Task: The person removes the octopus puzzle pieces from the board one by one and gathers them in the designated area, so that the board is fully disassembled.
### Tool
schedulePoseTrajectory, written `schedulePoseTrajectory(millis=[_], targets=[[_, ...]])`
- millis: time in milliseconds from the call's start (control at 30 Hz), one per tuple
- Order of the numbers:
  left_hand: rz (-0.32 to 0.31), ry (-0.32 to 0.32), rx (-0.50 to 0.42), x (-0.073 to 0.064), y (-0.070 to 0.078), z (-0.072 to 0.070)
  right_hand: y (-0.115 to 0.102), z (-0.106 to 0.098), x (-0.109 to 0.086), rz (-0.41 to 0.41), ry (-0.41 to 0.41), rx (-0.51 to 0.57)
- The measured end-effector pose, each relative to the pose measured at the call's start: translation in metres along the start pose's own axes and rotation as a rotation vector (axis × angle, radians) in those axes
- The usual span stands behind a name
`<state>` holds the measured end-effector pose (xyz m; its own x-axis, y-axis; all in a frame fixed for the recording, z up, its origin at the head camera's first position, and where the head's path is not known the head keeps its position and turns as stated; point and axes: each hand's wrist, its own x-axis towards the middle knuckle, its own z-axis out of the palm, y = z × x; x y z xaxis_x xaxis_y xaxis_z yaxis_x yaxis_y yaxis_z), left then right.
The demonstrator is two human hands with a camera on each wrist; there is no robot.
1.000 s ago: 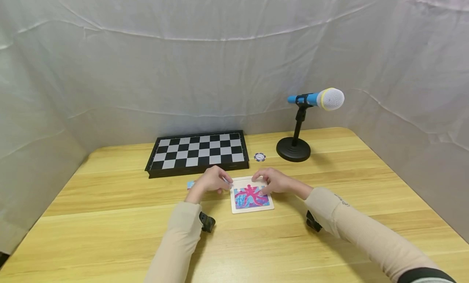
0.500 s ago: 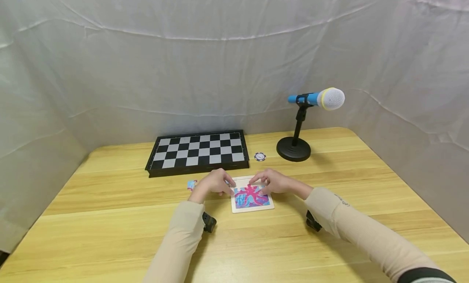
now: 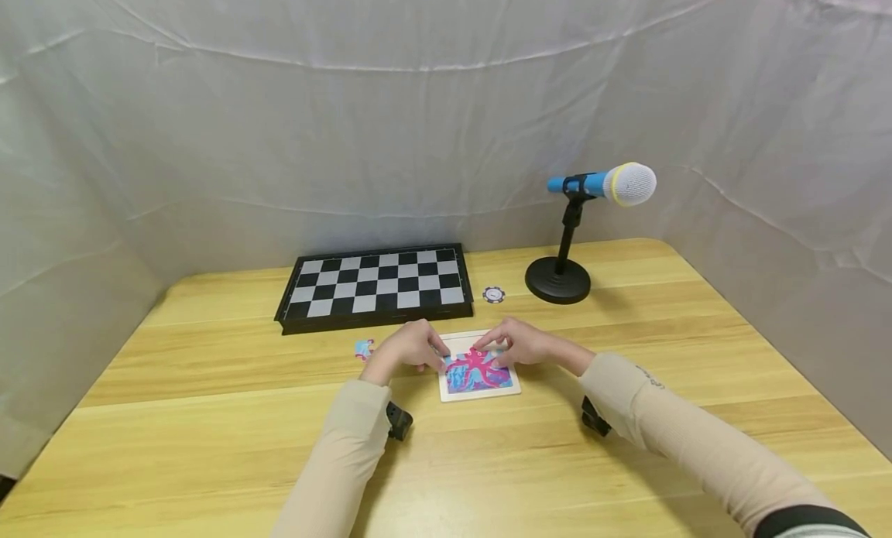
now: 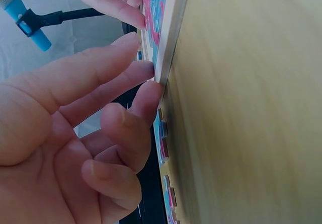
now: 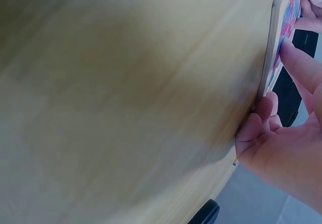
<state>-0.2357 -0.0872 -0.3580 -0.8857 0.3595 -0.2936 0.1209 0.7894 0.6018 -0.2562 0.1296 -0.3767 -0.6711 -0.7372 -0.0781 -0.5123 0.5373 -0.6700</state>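
In the head view a pale tray puzzle (image 3: 481, 397) lies on the table, with a pink octopus on blue filling its lower part and a bare pale strip at its upper part. My left hand (image 3: 409, 344) is at its upper left; in the left wrist view fingertips (image 4: 147, 70) touch the tray's edge, other fingers loosely bent. My right hand (image 3: 524, 343) reaches over the right side, its index finger near the octopus's head. The right thumb (image 5: 297, 58) rests on the picture, other fingers beside the rim. A loose puzzle piece (image 3: 363, 349) lies left; another piece (image 4: 162, 136) shows nearer the tray.
Behind the hands lies a black-framed checkered board (image 3: 376, 284). A poker chip (image 3: 494, 294) sits right of it. At the back right, a blue microphone (image 3: 592, 184) is held on a black stand (image 3: 558, 281). Pale cloth (image 3: 390, 135) hangs around the table.
My left hand has moved slightly right, its fingertips now over the tray's left part, and more of the loose piece shows. The right index finger has shifted slightly left toward the octopus's head.
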Motion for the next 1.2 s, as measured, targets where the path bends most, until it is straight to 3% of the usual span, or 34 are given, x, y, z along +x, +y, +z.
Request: schedulePoseTrajectory(millis=[500,933,1200], targets=[[-0.013,0.041,0.037,0.0021,0.0055,0.0042,0.0017,0.0002,0.0015,-0.026,-0.024,-0.015],[0.051,0.053,0.033,0.0048,0.0047,0.0069,0.0012,-0.0004,0.0006,-0.05,-0.025,-0.021],[0.054,0.058,0.062,0.006,0.0052,0.0069,0.0015,-0.0001,0.0007,-0.044,-0.022,-0.035]])
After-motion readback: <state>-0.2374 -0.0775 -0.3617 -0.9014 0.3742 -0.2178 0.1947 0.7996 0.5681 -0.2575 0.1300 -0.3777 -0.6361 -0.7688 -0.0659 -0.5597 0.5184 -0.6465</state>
